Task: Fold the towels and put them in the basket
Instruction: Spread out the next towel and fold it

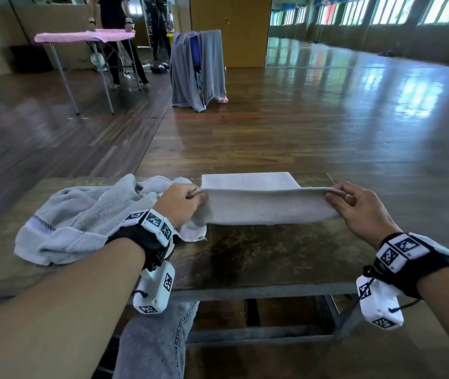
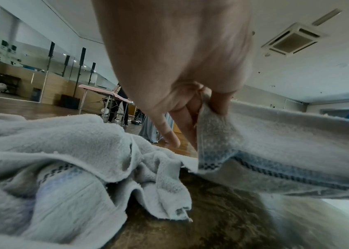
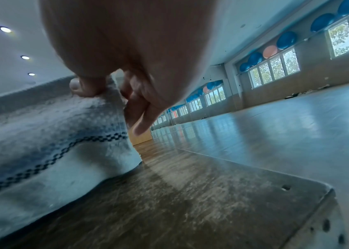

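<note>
A light grey towel (image 1: 267, 207) is stretched between my two hands above the worn table (image 1: 267, 255); its far part lies flat on the tabletop. My left hand (image 1: 190, 198) pinches the towel's left corner (image 2: 212, 121) between thumb and fingers. My right hand (image 1: 338, 199) pinches the right corner (image 3: 105, 99) the same way. A checkered dark stripe runs along the towel's hem (image 3: 62, 151). A second, crumpled grey towel (image 1: 81, 217) lies on the table's left side, under my left wrist. No basket is in view.
The table's near edge and metal frame (image 1: 258, 292) are right in front of my knee. Beyond the table, a chair draped with grey cloth (image 1: 198, 69) stands on the wooden floor. At the far left, another person stands at a table with a pink towel (image 1: 86, 36).
</note>
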